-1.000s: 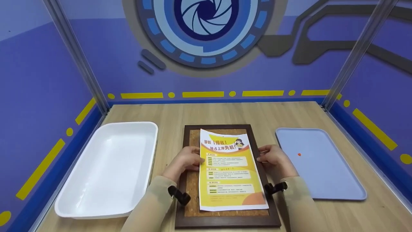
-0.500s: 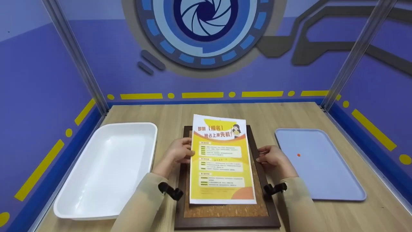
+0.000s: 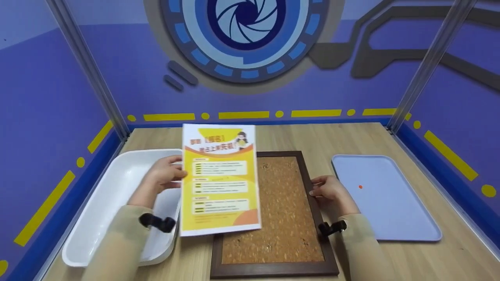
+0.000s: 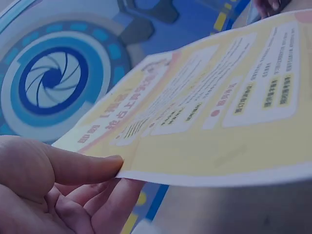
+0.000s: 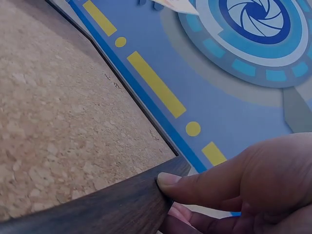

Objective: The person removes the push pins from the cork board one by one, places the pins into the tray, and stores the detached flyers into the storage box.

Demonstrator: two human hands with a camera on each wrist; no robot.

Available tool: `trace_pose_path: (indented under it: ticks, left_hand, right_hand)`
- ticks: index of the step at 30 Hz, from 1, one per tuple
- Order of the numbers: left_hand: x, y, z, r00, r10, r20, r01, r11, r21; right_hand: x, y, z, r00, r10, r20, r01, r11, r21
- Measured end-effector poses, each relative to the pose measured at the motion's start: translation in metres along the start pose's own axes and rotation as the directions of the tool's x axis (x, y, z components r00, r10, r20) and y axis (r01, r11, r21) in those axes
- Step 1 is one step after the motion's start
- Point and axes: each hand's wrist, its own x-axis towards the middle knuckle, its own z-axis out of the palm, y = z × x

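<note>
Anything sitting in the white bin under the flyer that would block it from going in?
Nothing visible. The left hand pinches the flyer above the white bin, whose visible interior looks bare; the part behind the flyer and arm is hidden.

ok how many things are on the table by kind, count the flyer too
trays: 2, white tray and blue tray
cork boards: 1, board
flyers: 1, flyer, held up by the left hand
red dots: 1, dot on the blue tray
total: 5

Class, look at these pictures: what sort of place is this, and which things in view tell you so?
Probably a staged recording booth: printed purple wall panels with metal posts enclose a wooden table, where a cork board lies between a white tray and a blue tray.
</note>
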Motion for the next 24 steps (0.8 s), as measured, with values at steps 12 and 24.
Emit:
trace_pose_path:
  ticks: [12, 24]
  left_hand:
    - [-0.02, -0.031, -0.112, 0.973, -0.19, -0.131, 0.203, 0.975, 0.095]
    - [-0.026, -0.069, -0.141, 0.902, -0.348, -0.254, 0.363, 0.932, 0.01]
  right_hand:
    - [-0.002, 0.001, -0.002, 1.0, 0.01, -0.009, -0.01, 1.0, 0.022]
    - [-0.003, 0.001, -0.001, 1.0, 0.007, 0.005, -0.008, 1.0, 0.025]
